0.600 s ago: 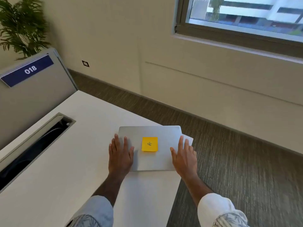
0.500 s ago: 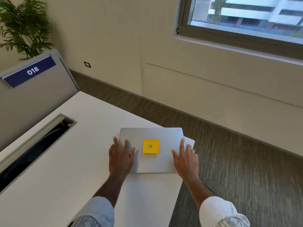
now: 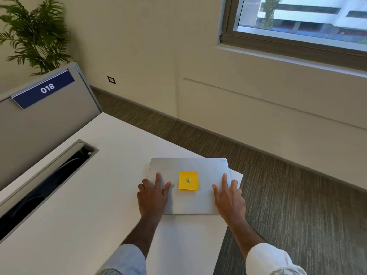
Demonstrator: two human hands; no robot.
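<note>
A closed silver laptop point(image 3: 190, 201) lies at the right corner of the white desk point(image 3: 79, 205), its far right corner hanging slightly past the desk edge. A yellow sticky note point(image 3: 188, 180) with a handwritten mark sits in the middle of its lid. My left hand point(image 3: 153, 197) rests flat on the lid's left side, fingers straight. My right hand point(image 3: 228, 197) rests flat on the right side, fingers straight and spread, the outer ones over the laptop's right edge.
A long cable slot point(image 3: 45, 179) with a grey rim cuts into the desk at left. Behind it stands a grey partition with a blue "018" label point(image 3: 44, 88), and a plant point(image 3: 35, 34) beyond. Carpeted floor point(image 3: 288, 195) lies right of the desk, below a window.
Both hands have stayed on the laptop lid. The view has shifted slightly; the laptop keeps its place at the desk corner.
</note>
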